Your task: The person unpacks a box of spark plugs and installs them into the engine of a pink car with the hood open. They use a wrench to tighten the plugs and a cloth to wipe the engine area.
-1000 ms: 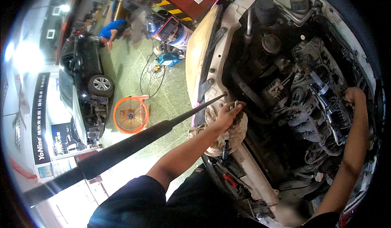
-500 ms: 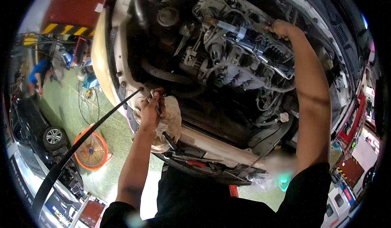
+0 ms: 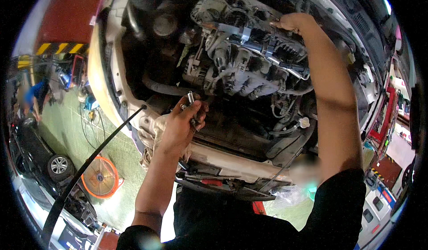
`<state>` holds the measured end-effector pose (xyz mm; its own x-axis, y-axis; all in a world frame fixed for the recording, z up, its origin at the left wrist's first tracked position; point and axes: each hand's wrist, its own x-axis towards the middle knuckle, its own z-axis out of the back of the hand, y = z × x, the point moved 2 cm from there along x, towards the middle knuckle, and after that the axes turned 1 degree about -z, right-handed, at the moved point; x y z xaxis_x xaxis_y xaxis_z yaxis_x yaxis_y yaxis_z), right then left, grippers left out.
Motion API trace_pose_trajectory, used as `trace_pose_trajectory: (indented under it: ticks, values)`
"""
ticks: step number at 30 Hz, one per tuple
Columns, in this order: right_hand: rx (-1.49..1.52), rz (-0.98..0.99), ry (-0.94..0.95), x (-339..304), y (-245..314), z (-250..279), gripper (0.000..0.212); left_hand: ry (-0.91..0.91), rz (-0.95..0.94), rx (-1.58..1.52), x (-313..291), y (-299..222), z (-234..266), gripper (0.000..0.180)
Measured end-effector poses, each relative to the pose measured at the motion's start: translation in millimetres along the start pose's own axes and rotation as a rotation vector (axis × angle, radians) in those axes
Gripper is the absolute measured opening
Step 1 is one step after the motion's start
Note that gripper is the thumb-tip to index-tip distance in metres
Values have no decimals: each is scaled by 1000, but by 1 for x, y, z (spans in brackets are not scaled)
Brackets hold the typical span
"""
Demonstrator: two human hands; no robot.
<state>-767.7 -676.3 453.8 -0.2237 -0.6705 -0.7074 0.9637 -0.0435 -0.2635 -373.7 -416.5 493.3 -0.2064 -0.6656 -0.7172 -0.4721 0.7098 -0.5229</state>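
Above the front edge of the engine bay, my left hand (image 3: 185, 119) is closed around a small shiny metal cylinder (image 3: 191, 97) that looks like a socket. Other small dark metal parts show between its fingers, too blurred to name. A stained cloth (image 3: 157, 136) lies on the front panel beneath that wrist. Farther right and away, my right hand (image 3: 294, 22) reaches to the top of the dusty engine (image 3: 249, 82), its fingers bent together at the far side. Whatever those fingers hold is hidden. Next to them, a bright metal tool or bar (image 3: 256, 48) lies across the engine.
A black prop rod (image 3: 100, 145) slants from the front panel to the lower left. Red-handled tools (image 3: 211, 182) lie along the near edge. On the floor at left stands an orange fan (image 3: 100, 177); beyond it are a dark car (image 3: 35, 145) and a person in blue (image 3: 38, 94).
My left hand has risen off the cloth and moved right, bringing the metal cylinder into plain sight. My right hand stays at the engine's top. The whole view has shifted slightly.
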Motion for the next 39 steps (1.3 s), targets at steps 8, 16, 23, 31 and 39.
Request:
trace_pose_trajectory:
  ticks: [8,16,23,31,39]
  values:
    - [-13,76,12,15,5,-6,82,59,93,227,-14,8,12,42]
    - [0,141,-91,11,2,-11,80,-29,76,428,-23,8,7,38]
    - [97,173,-143,12,-14,-15,56,43,-142,361,-14,14,-4,29]
    - [497,149,-1181,-153,-49,-61,46,13,-114,687,-10,-18,-18,34]
    - [699,-1158,-927,-185,-279,-260,66,227,-783,1522,101,-78,-190,29]
